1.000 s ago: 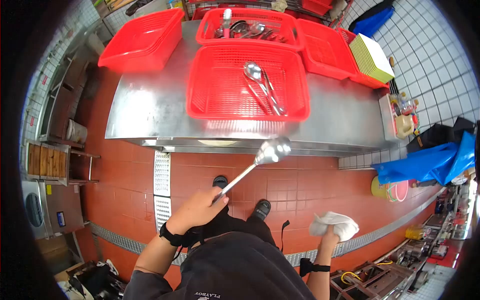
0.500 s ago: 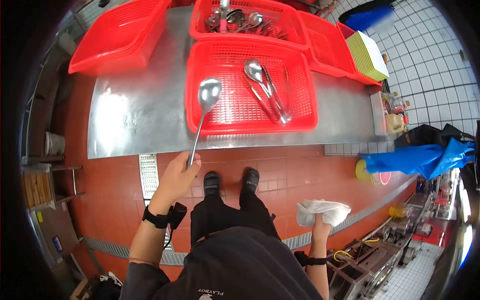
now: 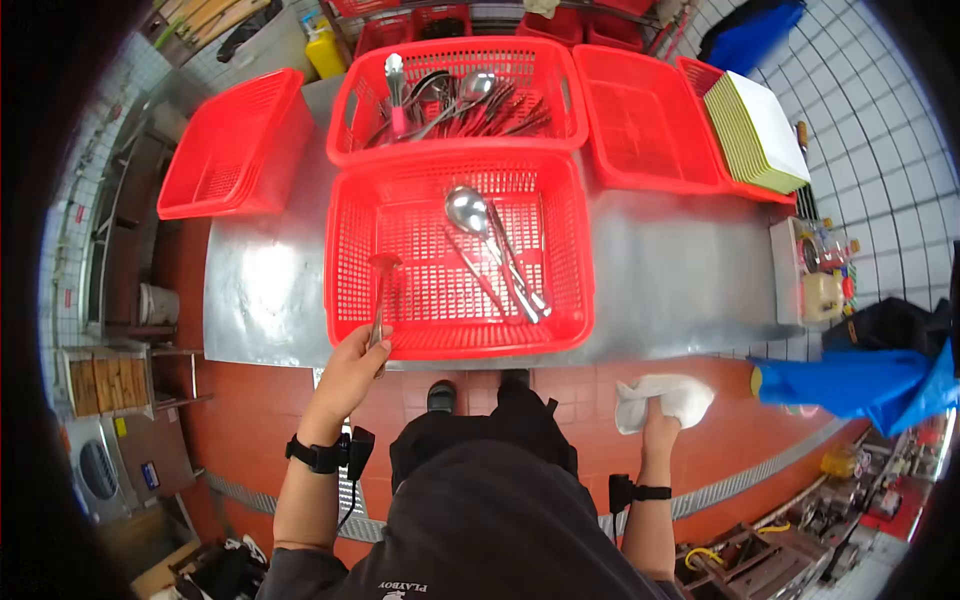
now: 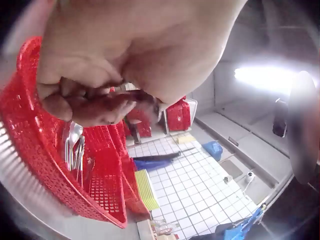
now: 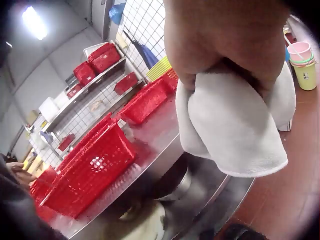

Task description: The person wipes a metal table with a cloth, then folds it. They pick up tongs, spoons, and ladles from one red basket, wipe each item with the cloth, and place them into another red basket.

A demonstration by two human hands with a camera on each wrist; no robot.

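My left hand [image 3: 342, 382] grips the handle end of a large metal serving spoon [image 3: 379, 298] at the near left rim of the front red basket [image 3: 360, 190]. The spoon's bowl is inside the basket's left side and reflects red. Farther right in that basket lie another serving spoon [image 3: 467, 210] and several slim metal utensils [image 3: 515, 270]. In the left wrist view the fingers of this hand [image 4: 135, 45] are curled, with the spoon mostly hidden. Low on the right, away from the counter, my right hand [image 3: 659, 436] holds a folded white cloth [image 5: 235, 130].
A second red basket [image 3: 350, 100] with mixed cutlery stands behind the front one on the steel counter [image 3: 680, 270]. Stacked red baskets [image 3: 230, 150] are at the left. Another red basket [image 3: 650, 120] and a stack of yellow-green trays [image 3: 760, 130] stand at the right.
My left hand has brought the spoon from over the floor, across the counter edge, down into the front basket's left side. The right hand keeps the cloth at about the same place.
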